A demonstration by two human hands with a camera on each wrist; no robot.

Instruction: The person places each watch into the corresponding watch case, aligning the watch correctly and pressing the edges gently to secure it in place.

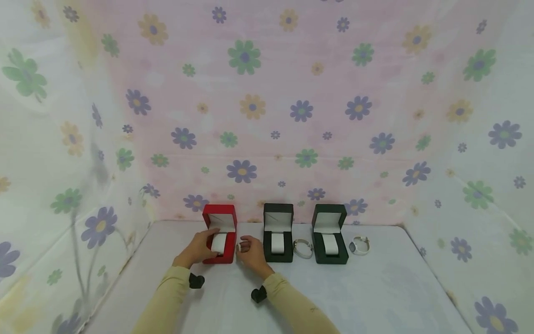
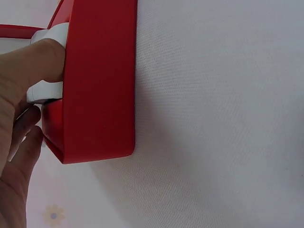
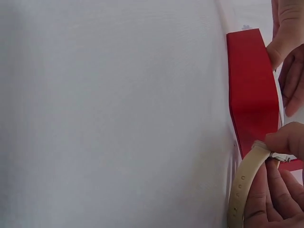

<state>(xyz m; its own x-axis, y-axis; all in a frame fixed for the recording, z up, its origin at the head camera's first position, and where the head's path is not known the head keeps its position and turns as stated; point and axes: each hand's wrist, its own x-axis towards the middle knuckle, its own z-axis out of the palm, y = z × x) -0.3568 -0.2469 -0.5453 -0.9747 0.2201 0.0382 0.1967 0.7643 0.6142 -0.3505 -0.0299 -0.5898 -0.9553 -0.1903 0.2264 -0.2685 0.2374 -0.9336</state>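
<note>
An open red watch box (image 1: 227,254) stands at the left of the row, a white cushion (image 1: 219,243) inside it. My left hand (image 1: 199,248) reaches into this box and grips the cushion between thumb and fingers; the thumb (image 2: 45,59) lies against its white side. Just right of the box, my right hand (image 1: 253,255) pinches a watch by its strap near the buckle. The cream strap (image 3: 244,185), with a line of holes, hangs down from the fingers in the right wrist view. The watch's face is hidden there.
Two open dark green watch boxes (image 1: 278,207) (image 1: 329,208) with white cushions stand to the right. One watch (image 1: 303,255) lies between them, and another watch (image 1: 360,252) lies beyond the far box. A flowered cloth (image 1: 275,153) hangs behind the white tabletop (image 1: 375,292).
</note>
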